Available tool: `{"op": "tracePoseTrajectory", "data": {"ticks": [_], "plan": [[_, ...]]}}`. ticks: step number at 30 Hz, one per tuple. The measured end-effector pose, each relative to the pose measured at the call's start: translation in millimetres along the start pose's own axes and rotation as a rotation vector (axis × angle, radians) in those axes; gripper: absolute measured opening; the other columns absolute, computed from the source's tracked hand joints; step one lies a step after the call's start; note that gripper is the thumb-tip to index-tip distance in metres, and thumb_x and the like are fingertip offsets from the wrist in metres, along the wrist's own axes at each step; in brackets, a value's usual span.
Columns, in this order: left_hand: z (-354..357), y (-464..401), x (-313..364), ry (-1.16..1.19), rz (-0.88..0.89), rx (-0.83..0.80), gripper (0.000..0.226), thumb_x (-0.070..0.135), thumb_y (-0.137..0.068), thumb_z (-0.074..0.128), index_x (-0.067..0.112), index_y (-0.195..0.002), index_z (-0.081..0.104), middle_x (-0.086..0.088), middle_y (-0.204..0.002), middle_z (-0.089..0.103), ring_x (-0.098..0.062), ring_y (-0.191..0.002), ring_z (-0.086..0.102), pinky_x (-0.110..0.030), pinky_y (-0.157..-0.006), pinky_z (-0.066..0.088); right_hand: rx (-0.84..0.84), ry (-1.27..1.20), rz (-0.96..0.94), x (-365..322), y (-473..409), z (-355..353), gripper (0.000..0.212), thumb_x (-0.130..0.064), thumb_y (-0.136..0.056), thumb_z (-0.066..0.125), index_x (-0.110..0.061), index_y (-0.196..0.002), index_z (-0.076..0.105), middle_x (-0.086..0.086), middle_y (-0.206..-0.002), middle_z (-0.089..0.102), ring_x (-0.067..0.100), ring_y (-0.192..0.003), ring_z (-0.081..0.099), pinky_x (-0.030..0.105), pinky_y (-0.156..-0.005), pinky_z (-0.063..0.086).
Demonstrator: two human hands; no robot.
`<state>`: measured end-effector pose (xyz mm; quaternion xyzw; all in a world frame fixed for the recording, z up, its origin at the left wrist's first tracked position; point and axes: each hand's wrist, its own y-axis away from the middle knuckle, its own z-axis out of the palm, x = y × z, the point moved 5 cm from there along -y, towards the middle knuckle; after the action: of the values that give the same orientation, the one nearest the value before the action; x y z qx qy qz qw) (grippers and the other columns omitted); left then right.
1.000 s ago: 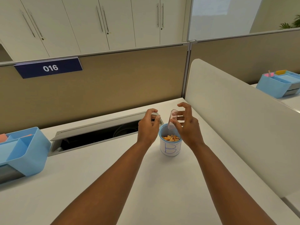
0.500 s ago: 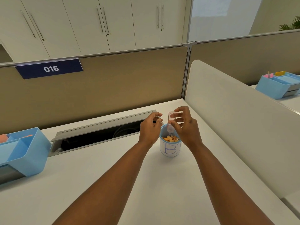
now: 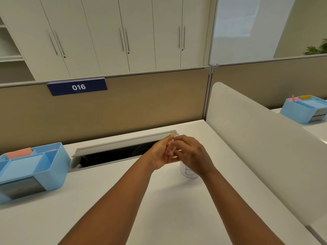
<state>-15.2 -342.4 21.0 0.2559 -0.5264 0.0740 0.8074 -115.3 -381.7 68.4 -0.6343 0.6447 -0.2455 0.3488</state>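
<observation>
There are two hands and they meet just above one white paper cup (image 3: 188, 172). The left hand (image 3: 161, 153) and the right hand (image 3: 193, 156) both have their fingers curled in. The fingertips of both pinch one small clear tube (image 3: 170, 151) between them. The tube is blurry, so I cannot tell how it is turned. It is up in the air, right over the cup and not touching it.

The cup stands upright on the white surface (image 3: 159, 218). It has blue pen marks on its side. The right hand hides the top of the cup, so the inside does not show.

There are two blue desk trays. One blue tray (image 3: 51, 167) sits far to the left of the cup, with a pink pad in it. The other blue tray (image 3: 290, 110) is far to the right of the cup, past one white divider wall (image 3: 256, 138).

Behind the cup and to its left there is one long open cable slot (image 3: 113, 154), dark inside. High up behind the cup hangs one dark blue sign (image 3: 78, 87) that says 016. Above the sign are white cupboard doors (image 3: 106, 41) with six thin handles.
</observation>
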Motion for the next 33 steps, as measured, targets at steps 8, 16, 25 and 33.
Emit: {"op": "tracePoseTrajectory", "data": {"ticks": [8,16,25,33], "plan": [[-71.3,66.5,4.9,0.006,0.182,0.379,0.018,0.028,-0.086,0.058,0.013,-0.095,0.062,-0.005,-0.090,0.068,-0.016,-0.074,0.069,-0.027,-0.058,0.060,0.024,-0.125,0.216,-42.2,-7.9,16.7,0.021,0.011,-0.073,0.061,-0.007,-0.081,0.070,0.012,-0.082,0.071,0.025,-0.077,0.066,0.028,-0.069,0.052],[-147.1,149.3,-12.6,0.003,0.186,0.603,0.030,0.026,-0.092,0.046,0.009,-0.117,0.051,-0.008,-0.103,0.056,-0.021,-0.087,0.051,-0.027,-0.065,0.048,-0.503,-0.245,0.512,-118.1,23.6,105.9,0.019,-0.009,-0.085,0.055,-0.016,-0.099,0.066,0.006,-0.114,0.063,0.019,-0.107,0.054,0.025,-0.091,0.041],[-196.2,208.6,-33.4,-0.027,0.137,0.638,0.040,0.022,-0.089,0.053,0.007,-0.124,0.043,-0.010,-0.113,0.051,-0.025,-0.101,0.049,-0.035,-0.085,0.046,-1.008,-0.009,0.378,-176.9,81.2,175.1,0.040,-0.009,-0.091,0.034,-0.021,-0.129,0.041,0.008,-0.140,0.037,0.030,-0.125,0.035,0.038,-0.099,0.039],[-218.0,227.7,-42.8,-0.054,0.167,0.587,0.037,0.020,-0.088,0.054,0.008,-0.123,0.046,-0.013,-0.121,0.057,-0.023,-0.104,0.056,-0.034,-0.086,0.048,-0.628,-0.071,0.565,-183.0,58.1,163.1,0.025,-0.010,-0.088,0.040,-0.010,-0.104,0.058,0.011,-0.108,0.060,0.024,-0.097,0.057,0.027,-0.077,0.043]]}}
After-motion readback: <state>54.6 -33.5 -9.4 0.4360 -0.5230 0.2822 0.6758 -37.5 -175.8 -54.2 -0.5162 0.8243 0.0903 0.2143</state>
